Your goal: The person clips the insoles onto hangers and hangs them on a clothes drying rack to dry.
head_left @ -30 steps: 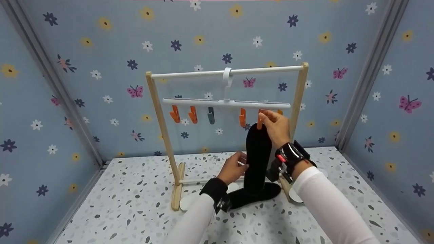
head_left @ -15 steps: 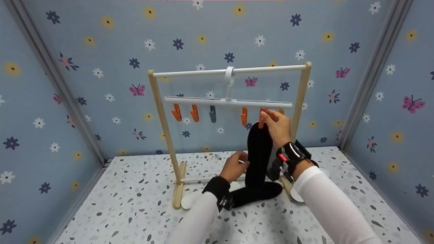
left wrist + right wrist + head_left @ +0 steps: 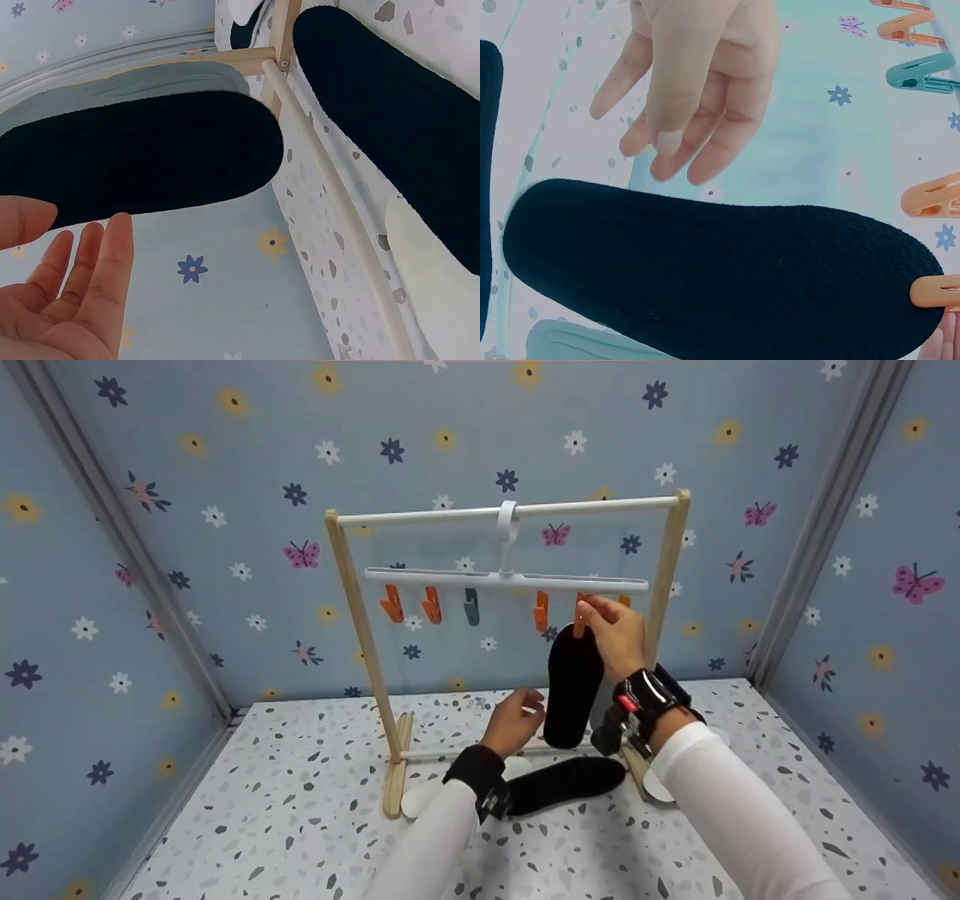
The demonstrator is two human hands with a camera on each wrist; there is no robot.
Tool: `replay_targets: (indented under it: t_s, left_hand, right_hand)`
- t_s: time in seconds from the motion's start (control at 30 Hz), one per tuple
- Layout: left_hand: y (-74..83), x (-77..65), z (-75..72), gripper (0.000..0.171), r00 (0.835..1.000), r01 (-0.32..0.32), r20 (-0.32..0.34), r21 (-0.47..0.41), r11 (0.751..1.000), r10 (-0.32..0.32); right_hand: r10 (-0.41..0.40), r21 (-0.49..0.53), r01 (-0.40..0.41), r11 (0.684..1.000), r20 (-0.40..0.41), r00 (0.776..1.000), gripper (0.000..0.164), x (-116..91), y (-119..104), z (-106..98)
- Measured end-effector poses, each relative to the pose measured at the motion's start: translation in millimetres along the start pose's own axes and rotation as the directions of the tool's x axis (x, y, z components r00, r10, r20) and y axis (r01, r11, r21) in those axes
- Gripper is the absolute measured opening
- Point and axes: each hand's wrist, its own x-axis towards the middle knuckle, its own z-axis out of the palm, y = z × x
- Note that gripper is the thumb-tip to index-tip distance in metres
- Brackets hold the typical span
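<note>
Pinching an orange clip atop a black insole, five o'clock from the hanger, is the right hand, while the left hand hovers, fingers loose, at the insole's eight o'clock.

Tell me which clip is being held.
The orange clip, second from right in the head view: the right hand's fingers pinch only that one, atop the hanging black insole.
</note>
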Motion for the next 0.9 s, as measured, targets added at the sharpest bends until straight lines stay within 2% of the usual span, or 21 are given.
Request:
replay_targets:
  t_s: [0.27, 0.4, 0.63, 0.9]
  left_hand:
    - [-16.2, -10.5, -16.7, 0.019, 0.997, -0.058, 0.042, -0.041, 0.997, 0.06]
    - [-23.3, -16.3, -26.0, 0.018, 0.996, -0.079, 0.037, -0.01, 0.997, 0.079]
    - [-33.6, -24.1, -33.1, 0.017, 1.0, -0.005, 0.013, 0.072, 0.997, 0.004]
    - [-40.4, -33.4, -36.6, 0.014, 1.0, 0.01, 0.026, 0.09, 0.996, -0.012]
  right_hand:
    - [0.0, 0.004, 0.0, 1.0, -0.015, 1.0, 0.031, 1, 4, 3]
    - [0.006, 0.007, -0.006, 1.0, -0.009, 1.0, 0.033, 1, 3, 3]
    - [0.003, 0.01, -0.003, 1.0, -0.003, 1.0, 0.034, 0, 2, 3]
    - [0.031, 0.007, -0.031, 0.999, 0.018, 0.999, 0.041, -2, 5, 2]
